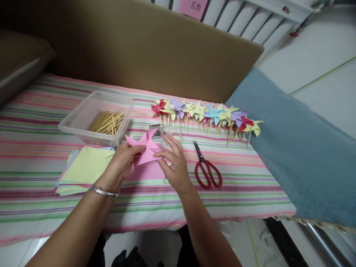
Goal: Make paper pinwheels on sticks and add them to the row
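Note:
My left hand (121,162) and my right hand (174,163) both pinch a pink paper pinwheel shape (144,146), folded with pointed flaps, just above the striped cloth (41,148). The left thumb presses its middle from the left; the right fingers hold its right edge. A metal bracelet (104,191) sits on my left wrist. A small clear bag of metal pins (156,131) lies just behind the pink paper.
A clear plastic box (83,115) of wooden sticks stands at the left. A stack of coloured paper squares (83,168) lies by my left wrist. Red-handled scissors (207,170) lie right of my hands. A row of finished pinwheels (205,115) lines the back. A blue cushion (292,148) is at right.

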`<act>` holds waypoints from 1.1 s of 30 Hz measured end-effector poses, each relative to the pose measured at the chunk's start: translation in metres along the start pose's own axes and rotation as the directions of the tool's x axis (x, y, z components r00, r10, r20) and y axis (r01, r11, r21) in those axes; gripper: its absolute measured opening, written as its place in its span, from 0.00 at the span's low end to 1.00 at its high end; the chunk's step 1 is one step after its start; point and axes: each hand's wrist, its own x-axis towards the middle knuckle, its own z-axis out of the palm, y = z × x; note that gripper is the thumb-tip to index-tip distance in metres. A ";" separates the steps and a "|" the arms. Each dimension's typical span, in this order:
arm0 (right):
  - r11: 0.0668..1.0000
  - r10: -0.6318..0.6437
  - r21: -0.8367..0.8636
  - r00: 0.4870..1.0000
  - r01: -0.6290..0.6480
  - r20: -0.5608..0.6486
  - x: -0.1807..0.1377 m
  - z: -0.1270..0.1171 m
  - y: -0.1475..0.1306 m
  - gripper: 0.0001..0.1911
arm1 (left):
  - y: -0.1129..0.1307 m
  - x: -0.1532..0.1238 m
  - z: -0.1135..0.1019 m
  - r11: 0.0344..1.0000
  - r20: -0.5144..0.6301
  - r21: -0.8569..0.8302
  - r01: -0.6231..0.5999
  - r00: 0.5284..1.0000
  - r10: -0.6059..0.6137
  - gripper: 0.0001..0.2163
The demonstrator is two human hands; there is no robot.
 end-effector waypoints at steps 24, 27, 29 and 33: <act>0.962 0.267 0.056 0.963 -0.269 0.031 0.001 0.006 0.001 0.03 | -0.001 -0.005 0.005 0.962 0.139 0.268 0.054 0.986 -0.094 0.11; 0.971 0.237 0.021 0.971 -0.238 0.031 0.000 0.005 0.001 0.04 | -0.001 -0.005 0.005 0.968 0.137 0.241 0.071 0.985 -0.107 0.10; 0.976 0.219 -0.002 0.975 -0.219 0.028 0.000 0.005 0.000 0.04 | -0.001 -0.005 0.005 0.971 0.135 0.221 0.087 0.984 -0.119 0.10; 0.980 0.199 -0.033 0.980 -0.198 0.012 0.000 0.006 -0.001 0.05 | -0.003 -0.006 0.005 0.978 0.135 0.180 0.110 0.981 -0.135 0.09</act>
